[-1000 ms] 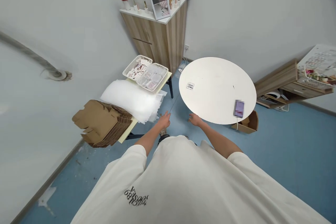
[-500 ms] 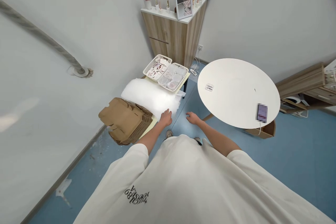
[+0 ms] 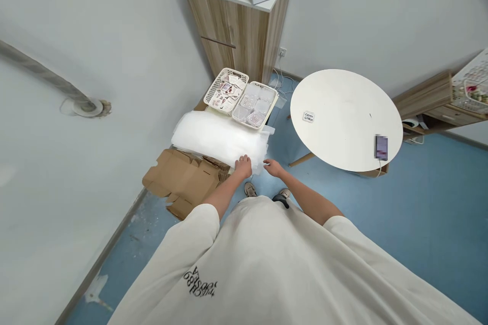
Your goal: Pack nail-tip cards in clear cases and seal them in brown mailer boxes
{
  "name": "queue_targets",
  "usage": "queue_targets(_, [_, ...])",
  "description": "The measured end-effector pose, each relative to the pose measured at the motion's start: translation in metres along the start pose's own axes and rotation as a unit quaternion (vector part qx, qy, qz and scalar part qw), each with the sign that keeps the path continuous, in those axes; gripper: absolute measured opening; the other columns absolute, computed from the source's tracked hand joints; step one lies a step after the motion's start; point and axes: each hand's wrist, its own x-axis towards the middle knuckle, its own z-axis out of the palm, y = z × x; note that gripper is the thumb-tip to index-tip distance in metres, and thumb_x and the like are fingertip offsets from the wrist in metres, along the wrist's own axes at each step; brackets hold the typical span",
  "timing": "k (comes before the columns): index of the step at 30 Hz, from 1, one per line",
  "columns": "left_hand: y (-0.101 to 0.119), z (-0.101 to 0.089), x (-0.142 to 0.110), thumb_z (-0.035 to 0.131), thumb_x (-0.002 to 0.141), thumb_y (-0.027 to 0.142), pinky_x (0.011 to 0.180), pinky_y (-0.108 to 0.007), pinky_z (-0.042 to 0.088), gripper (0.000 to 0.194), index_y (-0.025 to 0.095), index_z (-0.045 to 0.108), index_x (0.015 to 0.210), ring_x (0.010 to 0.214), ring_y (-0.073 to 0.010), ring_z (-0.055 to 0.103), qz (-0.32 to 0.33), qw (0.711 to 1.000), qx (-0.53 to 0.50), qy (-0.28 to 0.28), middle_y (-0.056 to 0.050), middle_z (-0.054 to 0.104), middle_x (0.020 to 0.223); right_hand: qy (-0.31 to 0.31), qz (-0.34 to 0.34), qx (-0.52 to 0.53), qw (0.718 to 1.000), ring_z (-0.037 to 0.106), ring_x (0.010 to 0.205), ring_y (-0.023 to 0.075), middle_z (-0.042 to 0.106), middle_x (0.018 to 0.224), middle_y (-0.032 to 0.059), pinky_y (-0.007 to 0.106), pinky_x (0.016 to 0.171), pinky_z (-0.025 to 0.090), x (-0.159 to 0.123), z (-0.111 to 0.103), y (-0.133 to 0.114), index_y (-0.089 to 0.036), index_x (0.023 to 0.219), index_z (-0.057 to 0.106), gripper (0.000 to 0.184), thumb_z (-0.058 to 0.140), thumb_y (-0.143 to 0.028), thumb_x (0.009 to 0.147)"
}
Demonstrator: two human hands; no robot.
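Note:
My left hand rests at the near edge of a stack of white foam-like sheets, its fingers loosely bent over the top. Nothing shows in its grasp. My right hand hovers by the near right corner of the sheets, fingers a little apart and holding nothing; whether it touches the sheets I cannot tell. Flattened brown cardboard boxes lie stacked left of my left hand. Behind the sheets sit a white basket of small cards and another white basket with clear plastic packets.
To the right stands a white oval table bearing a small white tag and a phone-like device with a cable. A wood-grain cabinet fills the corner. A pipe juts from the left wall.
The view has tipped downward and closer to the sheets. Both my hands have moved forward, the left onto the sheets' near edge and the right beside their corner.

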Motion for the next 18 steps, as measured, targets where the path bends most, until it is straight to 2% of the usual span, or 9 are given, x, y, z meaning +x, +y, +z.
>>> queue_targets(3, [-0.004, -0.005, -0.005, 0.042, 0.093, 0.019, 0.114, -0.05, 0.035, 0.063, 0.012, 0.031, 0.155, 0.146, -0.0348, 0.033, 0.015, 1.0, -0.014, 0.019, -0.022, 0.034, 0.159, 0.015, 0.004, 0.031, 0.999, 0.061, 0.128, 0.0242, 0.062, 0.143, 0.0104, 0.034, 0.109, 0.047, 0.006, 0.006, -0.001, -0.019, 0.138, 0.063, 0.043, 0.05, -0.025, 0.098])
queue_targets(7, [-0.01, -0.013, -0.013, 0.039, 0.095, 0.019, 0.114, -0.045, 0.036, 0.064, 0.011, 0.027, 0.157, 0.145, -0.0331, 0.037, 0.037, 0.996, -0.039, 0.07, -0.021, 0.032, 0.16, 0.054, 0.018, 0.104, 0.993, 0.062, 0.126, 0.0241, 0.066, 0.137, 0.0105, 0.036, 0.107, 0.049, 0.019, 0.01, -0.009, -0.018, 0.133, 0.066, 0.041, 0.051, -0.027, 0.096])
queue_targets(12, [-0.015, -0.016, -0.02, 0.038, 0.096, 0.018, 0.111, -0.042, 0.04, 0.061, 0.011, 0.03, 0.156, 0.141, -0.0318, 0.042, 0.042, 0.993, -0.042, 0.1, -0.019, 0.033, 0.161, 0.078, 0.033, 0.203, 0.975, 0.068, 0.111, 0.0216, 0.072, 0.125, 0.0111, 0.034, 0.094, 0.055, 0.03, 0.009, -0.028, -0.016, 0.134, 0.064, 0.044, 0.045, -0.031, 0.097])
queue_targets(18, [-0.02, -0.012, -0.026, 0.041, 0.095, 0.018, 0.113, -0.042, 0.037, 0.061, 0.014, 0.033, 0.155, 0.144, -0.0311, 0.04, 0.039, 0.994, -0.038, 0.089, -0.018, 0.033, 0.162, 0.099, 0.063, 0.16, 0.98, 0.063, 0.122, 0.022, 0.066, 0.135, 0.0103, 0.032, 0.102, 0.05, 0.036, 0.011, -0.038, -0.017, 0.13, 0.067, 0.043, 0.053, -0.028, 0.091])
